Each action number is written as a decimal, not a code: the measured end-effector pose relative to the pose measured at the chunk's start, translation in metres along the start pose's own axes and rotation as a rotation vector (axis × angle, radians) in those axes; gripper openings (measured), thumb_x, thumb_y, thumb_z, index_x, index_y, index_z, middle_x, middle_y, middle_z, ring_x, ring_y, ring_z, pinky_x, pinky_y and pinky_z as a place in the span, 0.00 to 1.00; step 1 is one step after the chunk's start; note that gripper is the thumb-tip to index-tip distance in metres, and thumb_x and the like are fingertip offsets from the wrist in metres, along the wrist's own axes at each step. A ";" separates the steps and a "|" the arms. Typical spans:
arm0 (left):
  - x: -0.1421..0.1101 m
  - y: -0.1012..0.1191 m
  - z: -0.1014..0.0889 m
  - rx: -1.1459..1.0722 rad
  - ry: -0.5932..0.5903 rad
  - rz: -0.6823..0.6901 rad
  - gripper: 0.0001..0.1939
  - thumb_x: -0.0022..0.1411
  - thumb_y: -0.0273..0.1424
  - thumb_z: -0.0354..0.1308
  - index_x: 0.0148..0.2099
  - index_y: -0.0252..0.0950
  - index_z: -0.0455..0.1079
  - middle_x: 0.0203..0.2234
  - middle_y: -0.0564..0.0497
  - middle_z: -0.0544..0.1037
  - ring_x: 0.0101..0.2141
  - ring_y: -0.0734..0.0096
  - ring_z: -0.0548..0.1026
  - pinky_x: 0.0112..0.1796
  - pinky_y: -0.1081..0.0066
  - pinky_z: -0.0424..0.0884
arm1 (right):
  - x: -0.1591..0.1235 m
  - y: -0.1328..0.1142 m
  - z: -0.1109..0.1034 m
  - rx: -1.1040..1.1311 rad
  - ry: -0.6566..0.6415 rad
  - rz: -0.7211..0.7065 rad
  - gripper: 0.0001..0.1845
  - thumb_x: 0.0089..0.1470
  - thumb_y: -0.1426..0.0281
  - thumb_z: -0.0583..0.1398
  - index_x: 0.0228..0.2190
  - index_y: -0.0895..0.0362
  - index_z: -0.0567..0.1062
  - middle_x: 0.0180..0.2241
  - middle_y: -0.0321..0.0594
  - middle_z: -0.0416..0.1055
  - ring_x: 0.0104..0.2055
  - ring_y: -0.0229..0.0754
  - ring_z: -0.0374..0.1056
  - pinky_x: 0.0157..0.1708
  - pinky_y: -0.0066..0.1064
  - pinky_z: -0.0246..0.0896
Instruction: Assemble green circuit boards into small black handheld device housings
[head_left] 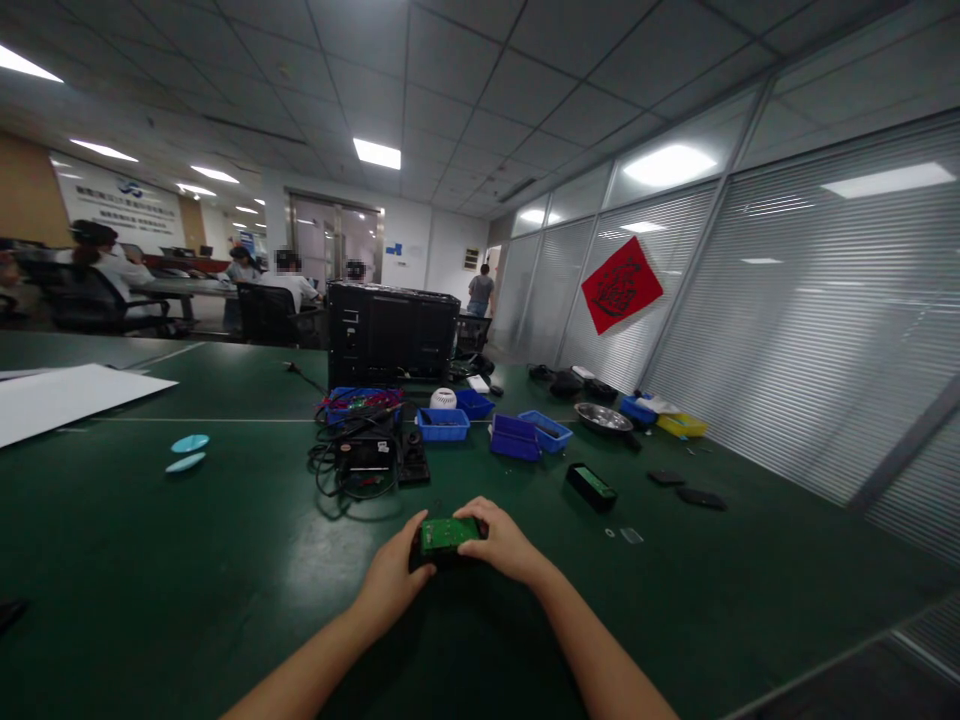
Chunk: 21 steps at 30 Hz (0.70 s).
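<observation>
Between my hands, low over the green table, is a black case with a green circuit board [448,536] facing up in it. My left hand [395,570] grips its left end, thumb in front and fingers behind. At the right end my right hand [499,540] is closed on it, with the thumb on the board's near edge. A similar black case with a green board [592,484] lies to the right of my hands. Close to that one are a small ring [610,533] and a clear plastic piece [631,536].
Beyond my hands stand a soldering station [365,455] with tangled cables, blue bins [442,425] and a large black equipment case [394,335]. To the right are a metal bowl [604,418], a yellow tray [682,426] and flat black covers [701,497]. Turquoise pieces [190,443] lie left.
</observation>
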<state>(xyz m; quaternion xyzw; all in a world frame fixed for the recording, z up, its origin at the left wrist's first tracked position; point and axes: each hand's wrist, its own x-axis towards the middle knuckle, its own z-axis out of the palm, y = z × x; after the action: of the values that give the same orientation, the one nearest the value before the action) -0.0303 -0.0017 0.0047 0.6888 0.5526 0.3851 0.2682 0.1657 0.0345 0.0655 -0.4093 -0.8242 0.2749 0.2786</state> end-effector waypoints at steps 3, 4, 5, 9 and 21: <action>0.000 -0.001 0.000 -0.003 -0.012 -0.006 0.36 0.45 0.25 0.55 0.58 0.38 0.52 0.48 0.47 0.69 0.48 0.65 0.68 0.49 0.67 0.60 | 0.001 -0.001 0.001 0.019 -0.003 0.013 0.18 0.38 0.72 0.64 0.37 0.55 0.73 0.37 0.38 0.66 0.41 0.41 0.61 0.41 0.32 0.56; 0.000 -0.001 -0.001 -0.003 -0.013 -0.007 0.36 0.45 0.25 0.55 0.58 0.38 0.53 0.48 0.47 0.69 0.48 0.65 0.68 0.49 0.67 0.60 | 0.001 0.000 0.001 0.026 -0.007 0.017 0.18 0.38 0.72 0.64 0.37 0.55 0.73 0.37 0.38 0.66 0.41 0.41 0.62 0.41 0.32 0.56; 0.000 0.000 -0.001 -0.003 -0.013 -0.008 0.36 0.44 0.25 0.55 0.58 0.38 0.53 0.48 0.47 0.69 0.48 0.65 0.67 0.49 0.67 0.60 | 0.001 0.000 0.001 0.031 -0.013 0.016 0.19 0.38 0.72 0.64 0.37 0.55 0.73 0.38 0.38 0.66 0.41 0.41 0.62 0.42 0.32 0.56; 0.000 0.001 -0.002 -0.006 -0.018 -0.003 0.37 0.45 0.25 0.55 0.59 0.38 0.52 0.48 0.47 0.70 0.48 0.65 0.68 0.49 0.66 0.60 | -0.001 0.002 -0.001 0.037 -0.069 -0.015 0.21 0.38 0.68 0.65 0.39 0.54 0.72 0.40 0.38 0.66 0.42 0.42 0.62 0.42 0.32 0.56; 0.000 -0.001 0.001 0.020 0.143 0.049 0.28 0.46 0.23 0.53 0.53 0.38 0.58 0.46 0.48 0.66 0.45 0.67 0.66 0.47 0.66 0.62 | -0.002 0.013 0.000 0.012 -0.133 0.107 0.27 0.40 0.62 0.63 0.45 0.55 0.69 0.44 0.41 0.67 0.44 0.44 0.63 0.43 0.33 0.56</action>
<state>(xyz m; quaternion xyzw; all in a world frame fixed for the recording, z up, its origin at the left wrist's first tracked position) -0.0305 -0.0015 0.0031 0.6753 0.5572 0.4343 0.2119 0.1734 0.0394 0.0565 -0.4319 -0.8161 0.3208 0.2109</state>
